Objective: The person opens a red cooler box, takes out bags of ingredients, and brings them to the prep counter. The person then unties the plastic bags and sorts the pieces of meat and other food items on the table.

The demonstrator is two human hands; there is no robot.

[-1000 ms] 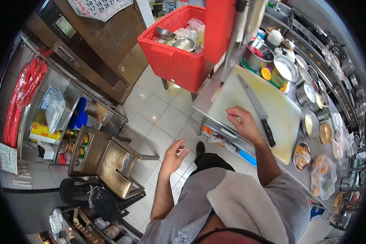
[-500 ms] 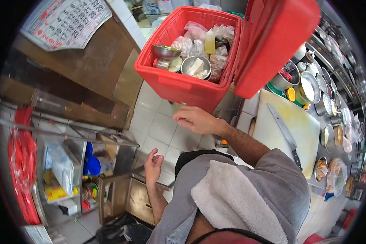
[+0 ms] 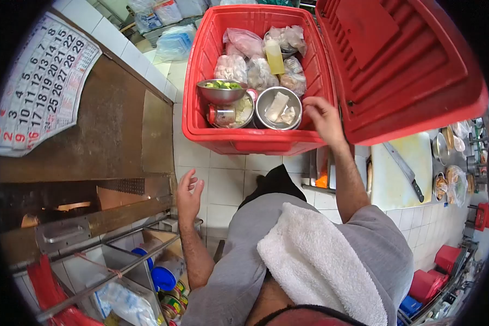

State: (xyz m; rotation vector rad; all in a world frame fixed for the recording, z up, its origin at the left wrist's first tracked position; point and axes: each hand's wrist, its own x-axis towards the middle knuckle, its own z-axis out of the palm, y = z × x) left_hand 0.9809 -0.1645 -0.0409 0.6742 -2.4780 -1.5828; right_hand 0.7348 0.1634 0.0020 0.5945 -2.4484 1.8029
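Observation:
My right hand (image 3: 323, 119) is over the right front rim of an open red cooler box (image 3: 261, 145), its fingers apart and holding nothing I can see. Nearest to it inside is a metal bowl (image 3: 263, 117) with white chunks (image 3: 279, 107). To the left a smaller metal bowl (image 3: 221, 96) of green pieces rests above a clear jar (image 3: 221, 116). Behind them are a yellow liquid bottle (image 3: 275, 60) and several plastic bags (image 3: 262, 75). My left hand (image 3: 189, 198) hangs in the air in front of the cooler, fingers spread, with nothing in it.
The cooler's hinged lid (image 3: 407, 70) leans open to the right. A large knife (image 3: 405, 168) lies on a cutting board (image 3: 394, 187) at the right counter. On the left stand a brown cabinet (image 3: 92, 136) and a shelf with blue-lidded containers (image 3: 164, 277).
I have come closer to the cooler, and the view has turned toward it. My right hand has moved from in front of the cooler to its right rim, beside the bowl.

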